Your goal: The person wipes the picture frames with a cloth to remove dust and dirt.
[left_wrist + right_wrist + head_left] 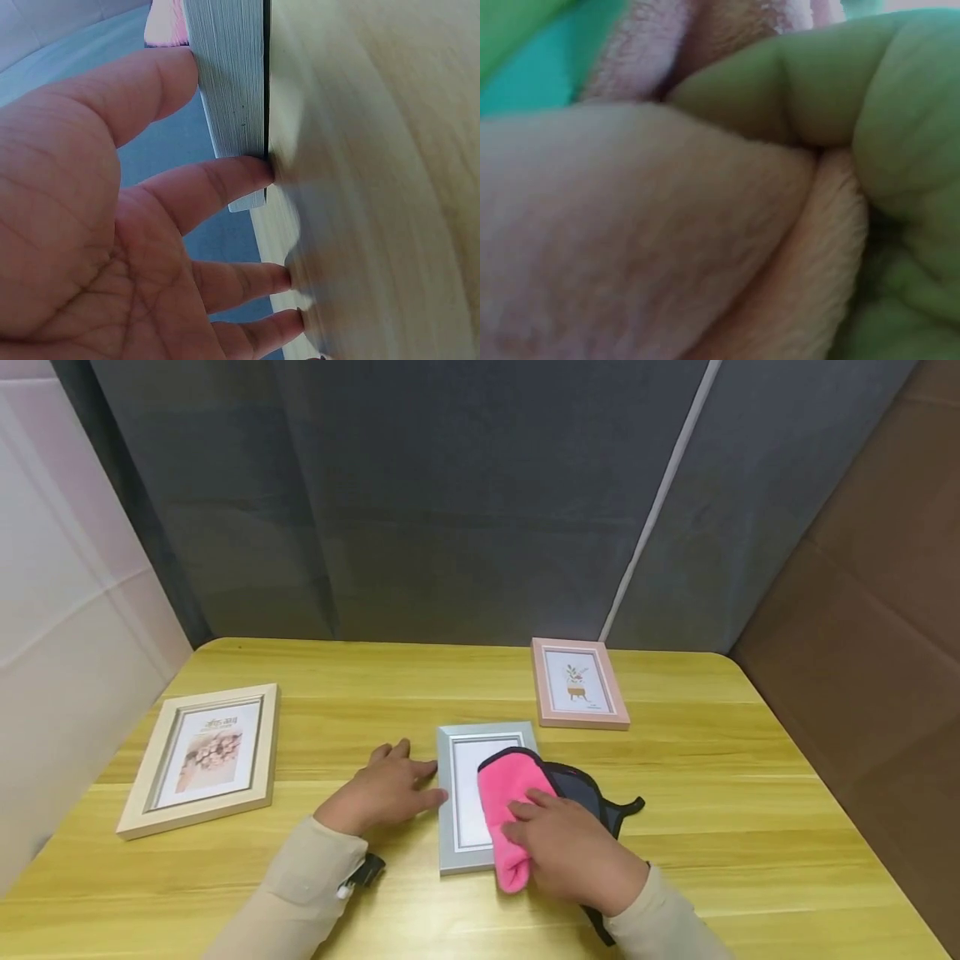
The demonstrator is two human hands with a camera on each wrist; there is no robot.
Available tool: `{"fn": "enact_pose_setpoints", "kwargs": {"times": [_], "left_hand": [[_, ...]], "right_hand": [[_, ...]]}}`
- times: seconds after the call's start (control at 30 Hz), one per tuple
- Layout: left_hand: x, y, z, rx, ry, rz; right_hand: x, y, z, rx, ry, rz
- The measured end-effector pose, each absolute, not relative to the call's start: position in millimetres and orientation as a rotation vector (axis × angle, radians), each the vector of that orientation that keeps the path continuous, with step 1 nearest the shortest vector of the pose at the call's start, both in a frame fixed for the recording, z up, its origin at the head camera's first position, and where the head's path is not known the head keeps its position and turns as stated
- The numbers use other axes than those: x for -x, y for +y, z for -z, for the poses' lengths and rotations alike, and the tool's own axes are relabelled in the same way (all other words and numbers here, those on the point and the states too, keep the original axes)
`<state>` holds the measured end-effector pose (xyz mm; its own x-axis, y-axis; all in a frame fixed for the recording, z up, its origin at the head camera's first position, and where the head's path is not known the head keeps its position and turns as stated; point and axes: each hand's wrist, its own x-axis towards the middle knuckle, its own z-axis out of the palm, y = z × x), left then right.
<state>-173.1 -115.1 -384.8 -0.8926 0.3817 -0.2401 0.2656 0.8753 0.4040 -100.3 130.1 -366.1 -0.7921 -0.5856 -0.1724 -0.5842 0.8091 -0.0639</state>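
Observation:
A silver-grey picture frame (447, 835) lies flat at the middle of the table, white behind its pane. My left hand (390, 789) steadies its left side, thumb and index finger against the edge; in the left wrist view the fingers are extended along the frame's side (229, 82), the others reaching down to the tabletop. Bunched in my right hand (570, 852) is a pink cleaning cloth (498, 785) with black edging and a dark grey side (576, 787). It covers the frame's right part. The right wrist view shows fluffy cloth (645, 225) folded against the thumb and palm, blurred.
A cream picture frame (142, 777) with a flower print lies at the left. Towards the back right is a pink frame (585, 720) with a plant picture. The wooden table (360, 681) ends at a dark grey curtain (450, 527); a brown panel (885, 610) stands right.

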Motion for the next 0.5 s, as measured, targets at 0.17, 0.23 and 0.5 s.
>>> {"fn": "enact_pose_setpoints", "kwargs": {"times": [0.17,0.23,0.5], "left_hand": [[174.7,-113.1,385.8,-0.478,2.727,-0.548],[175.0,-112.4,386.6,-0.468,2.726,-0.568],[175.4,-116.3,391.3,-0.422,2.712,-0.591]], "right_hand": [[111.1,154.1,362.1,0.806,2.865,0.116],[118.3,169.7,361.8,0.728,2.888,0.210],[150.7,272.8,372.1,0.302,2.919,0.351]]}}
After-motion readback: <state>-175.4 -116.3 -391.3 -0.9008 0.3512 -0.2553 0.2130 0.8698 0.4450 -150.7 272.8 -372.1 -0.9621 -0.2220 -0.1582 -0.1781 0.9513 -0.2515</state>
